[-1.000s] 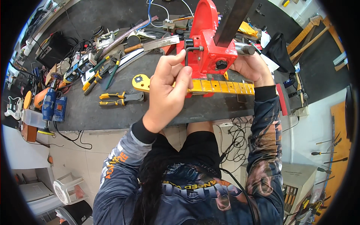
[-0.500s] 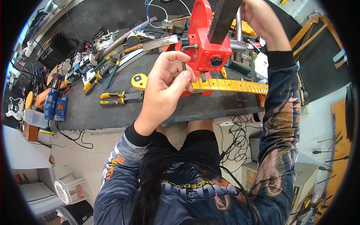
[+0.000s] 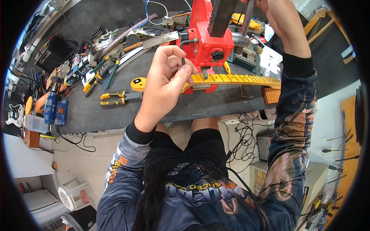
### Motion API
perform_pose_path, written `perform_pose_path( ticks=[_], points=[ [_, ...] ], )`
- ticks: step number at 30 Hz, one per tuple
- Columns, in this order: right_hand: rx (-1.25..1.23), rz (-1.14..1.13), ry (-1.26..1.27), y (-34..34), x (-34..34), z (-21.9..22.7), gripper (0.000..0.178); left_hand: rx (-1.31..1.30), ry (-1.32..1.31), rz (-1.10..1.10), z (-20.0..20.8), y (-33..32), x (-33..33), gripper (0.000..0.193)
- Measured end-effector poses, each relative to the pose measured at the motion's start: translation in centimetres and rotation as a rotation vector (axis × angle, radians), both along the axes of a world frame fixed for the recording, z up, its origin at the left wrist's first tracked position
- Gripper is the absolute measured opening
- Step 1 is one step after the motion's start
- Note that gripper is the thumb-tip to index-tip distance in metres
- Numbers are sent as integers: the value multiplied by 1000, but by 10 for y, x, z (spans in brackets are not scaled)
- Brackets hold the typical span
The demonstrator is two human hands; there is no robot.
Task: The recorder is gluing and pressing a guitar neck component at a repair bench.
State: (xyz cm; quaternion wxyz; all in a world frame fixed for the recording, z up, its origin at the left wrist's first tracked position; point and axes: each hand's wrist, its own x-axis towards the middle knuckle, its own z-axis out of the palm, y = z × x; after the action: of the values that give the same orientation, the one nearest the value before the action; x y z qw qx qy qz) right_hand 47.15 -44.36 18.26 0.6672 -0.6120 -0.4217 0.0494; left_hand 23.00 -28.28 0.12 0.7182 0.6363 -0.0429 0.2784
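Observation:
A red arbor press point(image 3: 216, 40) stands on the dark bench, with a dark upright ram bar point(image 3: 222, 17). Below its pressing tip point(image 3: 205, 73) lies a yellow guitar neck point(image 3: 235, 79) with frets, on a red support. My left hand point(image 3: 163, 79) is closed, thumb and fingers pinching the lower end of a dark L-shaped bar point(image 3: 183, 61) at the press's left side; fingers hide part of it. My right hand point(image 3: 283, 19) is raised at the press's steel lever point(image 3: 248, 19), fingers curled about its upper part. The view's top edge cuts off some fingers.
Pliers with yellow-black handles point(image 3: 120, 97) lie left of my left hand. Several hand tools and a long metal straightedge point(image 3: 160, 39) crowd the back left. A blue power tool point(image 3: 51, 107) stands far left. A wooden block point(image 3: 271, 96) sits under the neck's right end.
The lever tilts more to the right at its top, and my right hand has moved up and right with it. The whole scene has shifted slightly left and up. My left hand keeps its pinch.

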Motion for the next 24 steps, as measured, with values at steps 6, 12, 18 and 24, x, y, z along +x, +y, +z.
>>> perform_pose_path(
  ticks=[6, 12, 18, 24],
  points=[
    [-15, 14, 10, 5, 7, -1, 33, 34, -33, 32, -1, -1, 0, 32],
    [-52, -42, -138, 10, -17, -4, 37, 35, -1, 47, 0, 1, -5, 36],
    [-187, -25, -75, 27, 53, -15, 41, 30, 1, 47, 1, -2, -4, 37],
    [-238, -54, -62, 39, 67, -35, 42, 63, 2, 27, 1, 1, -10, 31]
  ],
)
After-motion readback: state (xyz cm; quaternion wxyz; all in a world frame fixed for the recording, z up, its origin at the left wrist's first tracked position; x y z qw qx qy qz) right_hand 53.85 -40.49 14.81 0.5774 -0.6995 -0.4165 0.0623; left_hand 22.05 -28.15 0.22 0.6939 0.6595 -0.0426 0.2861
